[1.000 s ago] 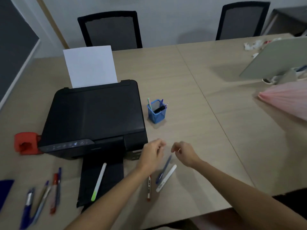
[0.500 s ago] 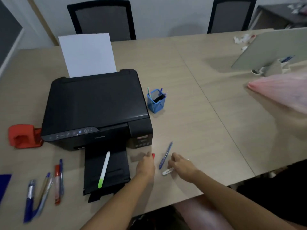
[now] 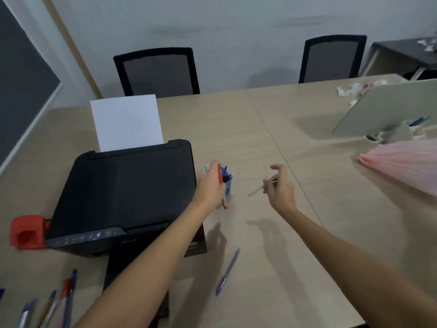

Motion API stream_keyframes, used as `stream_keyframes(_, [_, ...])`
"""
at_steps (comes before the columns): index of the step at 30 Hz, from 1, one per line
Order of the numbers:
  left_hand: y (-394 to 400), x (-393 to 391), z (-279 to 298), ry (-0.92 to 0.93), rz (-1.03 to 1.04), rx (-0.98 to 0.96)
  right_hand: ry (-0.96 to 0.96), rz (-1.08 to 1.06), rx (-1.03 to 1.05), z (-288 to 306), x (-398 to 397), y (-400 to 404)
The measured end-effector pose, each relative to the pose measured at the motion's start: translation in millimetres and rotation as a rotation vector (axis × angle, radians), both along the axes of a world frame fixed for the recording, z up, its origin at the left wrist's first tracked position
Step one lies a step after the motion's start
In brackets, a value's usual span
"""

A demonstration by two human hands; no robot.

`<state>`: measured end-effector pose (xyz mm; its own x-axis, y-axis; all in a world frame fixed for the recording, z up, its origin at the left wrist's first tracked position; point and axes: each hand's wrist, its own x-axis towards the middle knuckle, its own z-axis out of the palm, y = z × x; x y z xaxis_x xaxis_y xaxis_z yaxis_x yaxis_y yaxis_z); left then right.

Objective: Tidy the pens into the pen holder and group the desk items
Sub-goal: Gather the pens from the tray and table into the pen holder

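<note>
A blue mesh pen holder (image 3: 228, 183) stands right of the printer, with several pens in it. My left hand (image 3: 210, 189) is right beside it, gripping a red-capped pen (image 3: 221, 185) held upright against the holder's near side. My right hand (image 3: 280, 185) hovers to the right, holding a white pen (image 3: 256, 191) that points left and down. A blue pen (image 3: 227, 272) lies on the desk nearer to me. Several more pens (image 3: 59, 301) lie at the bottom left.
A black printer (image 3: 123, 192) with a white sheet (image 3: 126, 121) fills the left; my left forearm crosses its output tray. A red desk item (image 3: 27, 232) sits left of it. A pink bag (image 3: 406, 165) and a tilted board (image 3: 390, 107) are at the right. Two chairs stand behind.
Both hands lifted pens off the desk near its front edge and moved away from me toward the pen holder. The blue pen stayed on the desk.
</note>
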<state>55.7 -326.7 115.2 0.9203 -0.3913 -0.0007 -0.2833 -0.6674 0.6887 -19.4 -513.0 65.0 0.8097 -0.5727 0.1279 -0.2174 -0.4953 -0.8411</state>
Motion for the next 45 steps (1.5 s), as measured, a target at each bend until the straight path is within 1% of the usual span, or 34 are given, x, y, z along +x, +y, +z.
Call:
stream_keyframes(3, [-10.1,49.9,4.4,-0.048,0.195,-0.014,-0.064,0.016,0.116,15.0,50.6,-5.6])
stream_keyframes(5, [-17.1,69.7,-3.9,-0.026,0.262,0.030,-0.059,0.067,0.111,18.1,79.4,-5.1])
stream_keyframes(8, [-27.8,84.7,-26.3,0.031,0.257,0.159,0.039,0.186,0.024,9.6,113.5,-1.0])
stream_keyframes(12, [-45.9,100.7,-43.6,0.083,0.220,0.195,0.222,0.419,-0.213,-10.4,147.5,3.1])
stream_keyframes(14, [-56.7,106.7,-43.6,0.138,0.235,0.285,0.279,0.501,-0.316,-18.2,158.7,2.3])
stream_keyframes(17, [-63.4,109.9,-46.4,0.177,0.189,0.457,0.325,0.537,-0.354,-27.2,165.8,3.8])
stream_keyframes(21, [-62.2,110.6,-51.8,0.217,0.145,0.543,0.381,0.600,-0.357,-37.3,166.1,5.3])
stream_keyframes(23, [-62.9,107.6,-44.7,0.190,0.112,0.562,0.376,0.580,-0.316,-37.7,161.5,2.1])
stream_keyframes(25, [-58.8,103.4,-32.3,0.128,0.084,0.534,0.329,0.513,-0.252,-33.6,151.1,-1.4])
stream_keyframes(27, [-45.7,98.6,-18.4,0.076,0.074,0.432,0.260,0.432,-0.240,-30.6,135.0,-4.9])
stream_keyframes(29, [-25.2,93.1,-5.2,0.051,0.069,0.285,0.184,0.334,-0.225,-31.3,116.8,-9.6])
stream_keyframes(31, [5.9,75.5,10.9,0.065,0.060,0.157,0.136,0.232,-0.192,-32.7,93.2,-8.3])
stream_keyframes(33, [42.2,52.1,28.0,0.084,0.029,0.097,0.138,0.149,-0.155,-36.6,63.9,-1.2])
stream_keyframes(36, [98.7,20.9,45.2,0.153,0.010,0.087,0.252,0.075,-0.109,-61.6,14.0,17.6])
stream_keyframes(39, [168.4,-3.5,41.5,0.254,0.030,0.142,0.472,0.067,-0.052,-86.3,-26.1,67.9])
stream_keyframes(42, [218.3,-26.1,15.3,0.425,0.006,0.261,0.712,0.047,-0.002,-94.5,-47.3,114.5])
stream_keyframes(45, [244.1,-47.3,-27.4,0.569,0.018,0.385,0.825,0.002,0.015,-97.0,-60.3,148.4])
